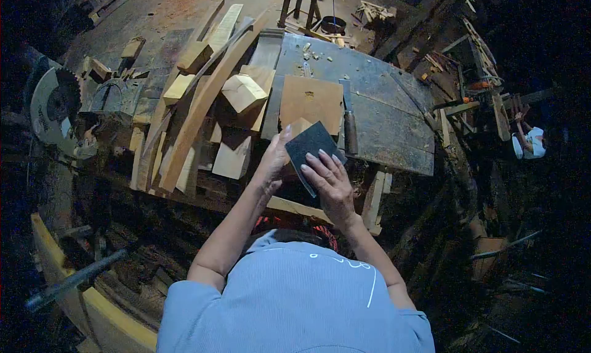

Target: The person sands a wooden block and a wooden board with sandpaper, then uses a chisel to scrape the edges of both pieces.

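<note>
A dark, flat sheet [308, 145] lies tilted over a pale wooden block [300, 126] at the bench's near edge. My right hand [328, 182] rests on the sheet, its fingers pressed onto the dark face. On the left side, my left hand [271, 163] grips the wooden block, thumb up; much of the block is hidden under the sheet. Behind them a square brown board [312, 100] lies on the bench. A chisel-like tool with a dark handle [351, 133] lies just right of the board.
Long curved wooden pieces [206, 106] and cut blocks [244, 93] are heaped left on the grey workbench [388, 119]. A circular saw blade [55, 103] stands far left. Wood chips lie at the bench's far side. Another person [529, 142] is at far right.
</note>
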A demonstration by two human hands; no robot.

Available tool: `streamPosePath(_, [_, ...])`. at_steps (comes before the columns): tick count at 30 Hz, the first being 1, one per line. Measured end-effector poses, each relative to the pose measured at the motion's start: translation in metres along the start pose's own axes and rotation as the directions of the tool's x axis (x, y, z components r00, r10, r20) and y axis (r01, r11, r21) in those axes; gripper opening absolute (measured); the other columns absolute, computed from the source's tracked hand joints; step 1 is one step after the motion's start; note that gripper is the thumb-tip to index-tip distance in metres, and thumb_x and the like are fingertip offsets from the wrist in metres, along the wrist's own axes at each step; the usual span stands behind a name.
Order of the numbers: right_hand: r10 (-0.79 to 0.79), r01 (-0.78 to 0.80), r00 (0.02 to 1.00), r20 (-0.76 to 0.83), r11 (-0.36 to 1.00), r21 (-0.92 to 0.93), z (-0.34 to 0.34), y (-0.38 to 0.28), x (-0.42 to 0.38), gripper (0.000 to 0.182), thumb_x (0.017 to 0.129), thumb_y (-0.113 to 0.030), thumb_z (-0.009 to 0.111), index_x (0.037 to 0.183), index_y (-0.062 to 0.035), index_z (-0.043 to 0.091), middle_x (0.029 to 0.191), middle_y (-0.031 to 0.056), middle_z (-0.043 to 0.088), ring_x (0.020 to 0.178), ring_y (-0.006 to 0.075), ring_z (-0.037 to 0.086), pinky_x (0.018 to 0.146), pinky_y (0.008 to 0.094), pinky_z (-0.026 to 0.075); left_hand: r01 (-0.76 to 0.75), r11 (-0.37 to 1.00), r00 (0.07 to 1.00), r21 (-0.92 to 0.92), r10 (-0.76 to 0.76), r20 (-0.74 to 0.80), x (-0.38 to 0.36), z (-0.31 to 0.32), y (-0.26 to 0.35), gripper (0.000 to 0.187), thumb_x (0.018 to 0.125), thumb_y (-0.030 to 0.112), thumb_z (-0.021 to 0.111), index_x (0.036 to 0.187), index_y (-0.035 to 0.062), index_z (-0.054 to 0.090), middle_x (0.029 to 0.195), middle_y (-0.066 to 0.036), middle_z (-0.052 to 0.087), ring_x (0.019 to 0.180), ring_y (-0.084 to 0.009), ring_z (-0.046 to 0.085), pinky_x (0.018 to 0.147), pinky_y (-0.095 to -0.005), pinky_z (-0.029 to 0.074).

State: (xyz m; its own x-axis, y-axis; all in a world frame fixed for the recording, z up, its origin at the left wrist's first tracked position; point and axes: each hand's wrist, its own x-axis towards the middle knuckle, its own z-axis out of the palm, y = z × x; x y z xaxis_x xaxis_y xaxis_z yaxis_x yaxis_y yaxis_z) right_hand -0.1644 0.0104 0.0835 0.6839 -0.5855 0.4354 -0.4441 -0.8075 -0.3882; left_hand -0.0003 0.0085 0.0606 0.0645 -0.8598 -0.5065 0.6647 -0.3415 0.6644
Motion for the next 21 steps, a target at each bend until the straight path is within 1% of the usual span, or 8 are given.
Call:
streamPosePath(2, [0.033,-0.032,0.999,-0.023,0.999,0.02,0.004,0.01,0.001,0.038,0.079,-0.006,0.051,0.116,-0.0143,0.057,0.126,0.0054,0.051,0.119,0.0274,0.045,0.1,0.0434,0.033,0.049,0.999,0.998,0.005,-0.048,-0.035,0.003,-0.003,-0.005,0.05,0.09,0.049,0.041,0.117,0.0076,0.048,0.101,-0.005,0.058,0.086,-0.012,0.058,0.07,-0.028,0.05])
streamPosePath(4, [0.123,-0.124,0.991,-0.054,0.992,-0.005,0.009,0.028,0.003,0.04,0.079,-0.004,0.05,0.118,-0.0151,0.055,0.127,0.006,0.051,0.119,0.0282,0.045,0.1,0.0435,0.033,-0.147,0.982,0.944,0.118,0.104,0.314,-0.004,0.001,-0.002,0.051,0.09,0.049,0.042,0.115,0.0046,0.047,0.095,-0.007,0.06,0.079,-0.0132,0.06,0.066,-0.0276,0.051])
streamPosePath(7, [0.338,-0.338,0.941,-0.029,0.941,0.009,0.007,0.065,0.004,0.041,0.081,-0.006,0.049,0.122,-0.0096,0.051,0.125,0.0102,0.051,0.118,0.0264,0.047,0.1,0.0391,0.034,-0.118,0.971,0.944,0.207,0.045,0.327,0.013,-0.003,-0.025,0.055,0.088,0.05,0.044,0.117,0.002,0.045,0.097,-0.008,0.059,0.08,-0.013,0.059,0.067,-0.0269,0.05])
streamPosePath(8, [0.338,-0.338,0.941,-0.033,0.941,0.01,0.003,0.069,0.0,0.041,0.081,-0.006,0.049,0.122,-0.0096,0.051,0.125,0.0102,0.051,0.118,0.0264,0.047,0.1,0.0391,0.034,-0.008,0.99,0.967,0.14,-0.028,0.254,0.004,0.001,-0.02,0.056,0.086,0.04,0.056,0.121,-0.0001,0.04,0.104,-0.009,0.054,0.09,-0.0128,0.055,0.077,-0.027,0.047])
streamPosePath(10, [0.568,-0.494,0.819,-0.076,0.767,0.409,-0.005,0.07,-0.003,0.047,0.078,-0.001,0.047,0.124,-0.0068,0.049,0.124,0.0123,0.052,0.117,0.0242,0.048,0.098,0.0353,0.036,-0.053,0.98,0.972,0.194,0.007,0.233,-0.006,0.005,-0.005,0.055,0.084,0.036,0.06,0.121,-0.0002,0.04,0.105,-0.009,0.054,0.091,-0.0131,0.054,0.079,-0.0277,0.046])
streamPosePath(17, [0.543,-0.469,0.838,-0.053,0.767,0.437,-0.022,0.05,-0.001,0.049,0.076,0.0,0.046,0.125,-0.0064,0.048,0.124,0.0128,0.052,0.117,0.0245,0.048,0.098,0.0345,0.036,-0.147,0.955,0.989,0.258,0.132,0.072,0.002,-0.002,-0.013,0.055,0.077,0.016,0.068,0.122,0.0021,0.038,0.111,-0.012,0.052,0.1,-0.0168,0.052,0.086,-0.0299,0.043])
streamPosePath(19, [0.49,-0.42,0.868,-0.081,0.811,0.407,-0.021,0.043,0.004,0.048,0.076,-0.002,0.048,0.124,-0.0074,0.049,0.125,0.0116,0.051,0.118,0.0252,0.047,0.099,0.0365,0.035,-0.448,0.698,0.879,0.558,0.459,0.132,-0.001,0.001,-0.018,0.056,0.074,0.013,0.07,0.12,0.0036,0.041,0.105,-0.01,0.055,0.096,-0.0182,0.054,0.085,-0.0284,0.045])
streamPosePath(21, [0.429,-0.363,0.897,-0.107,0.852,0.376,-0.019,0.035,0.013,0.047,0.076,-0.005,0.049,0.123,-0.0085,0.049,0.126,0.0105,0.05,0.119,0.0258,0.046,0.1,0.0386,0.033,-0.474,0.654,0.857,0.59,0.497,0.137,0.0,0.001,-0.024,0.055,0.073,0.008,0.068,0.121,0.0055,0.041,0.107,-0.009,0.054,0.099,-0.0181,0.053,0.087,-0.0291,0.043])
